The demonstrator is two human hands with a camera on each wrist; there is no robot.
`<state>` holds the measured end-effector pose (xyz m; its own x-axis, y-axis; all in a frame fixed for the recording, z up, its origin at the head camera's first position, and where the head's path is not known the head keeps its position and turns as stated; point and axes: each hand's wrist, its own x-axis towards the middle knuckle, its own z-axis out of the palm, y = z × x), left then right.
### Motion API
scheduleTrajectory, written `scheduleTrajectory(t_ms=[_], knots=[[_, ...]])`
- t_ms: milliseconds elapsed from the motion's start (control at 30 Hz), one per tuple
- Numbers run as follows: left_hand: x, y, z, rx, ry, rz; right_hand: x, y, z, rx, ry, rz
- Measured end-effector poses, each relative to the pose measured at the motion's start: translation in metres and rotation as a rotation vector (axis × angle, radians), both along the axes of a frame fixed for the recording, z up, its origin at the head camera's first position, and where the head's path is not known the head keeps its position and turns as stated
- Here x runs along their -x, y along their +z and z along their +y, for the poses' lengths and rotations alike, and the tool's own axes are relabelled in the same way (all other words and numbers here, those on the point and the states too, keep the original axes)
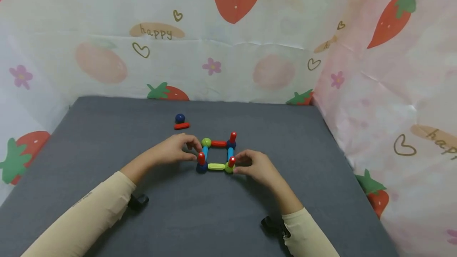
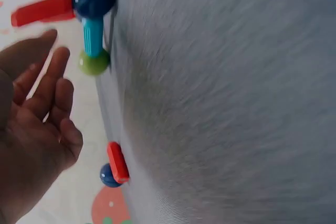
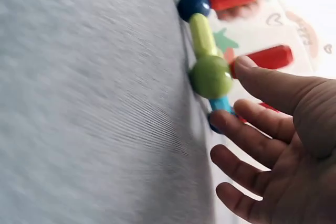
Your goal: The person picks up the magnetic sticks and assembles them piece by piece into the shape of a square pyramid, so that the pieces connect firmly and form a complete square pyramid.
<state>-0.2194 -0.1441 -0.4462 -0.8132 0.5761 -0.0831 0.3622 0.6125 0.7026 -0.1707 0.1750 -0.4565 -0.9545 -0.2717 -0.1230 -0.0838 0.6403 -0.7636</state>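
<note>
A square of magnetic sticks and balls lies flat, with a yellow-green stick point(image 1: 216, 166) in front, a red one point(image 1: 219, 144) behind and blue sticks at the sides. Red sticks stand upright on the front-left navy ball point(image 1: 202, 167), the back-right navy ball point(image 1: 231, 144) and the front-right green ball point(image 3: 211, 76); the back-left green ball point(image 1: 206, 142) carries none. Beside the left side is my left hand point(image 1: 177, 148), fingers loosely bent with nothing held. My right hand point(image 1: 258, 165) is at the front-right corner, its thumb at the base of the upright red stick point(image 3: 270, 57), other fingers spread loosely.
Farther back on the grey-covered table point(image 1: 285, 130), a loose navy ball point(image 1: 180, 118) and a loose red stick point(image 1: 182, 126) lie close together. A strawberry-print cloth point(image 1: 228, 50) hangs behind and along the sides.
</note>
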Motion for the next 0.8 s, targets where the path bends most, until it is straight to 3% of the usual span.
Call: scheduleTrajectory(t_ms=[200,367,600,800], knots=[[0.033,-0.004,0.006,0.005,0.046,0.036,-0.003,-0.009,-0.008,-0.045,-0.034,0.043],[0.050,-0.009,0.014,0.025,0.048,0.008,-0.004,-0.014,-0.012,-0.083,-0.056,0.088],[0.058,-0.013,0.020,0.034,0.023,-0.037,-0.007,-0.017,-0.017,-0.114,-0.089,0.137],[0.058,-0.015,0.018,0.015,-0.018,-0.068,-0.006,-0.018,-0.019,-0.130,-0.124,0.154]])
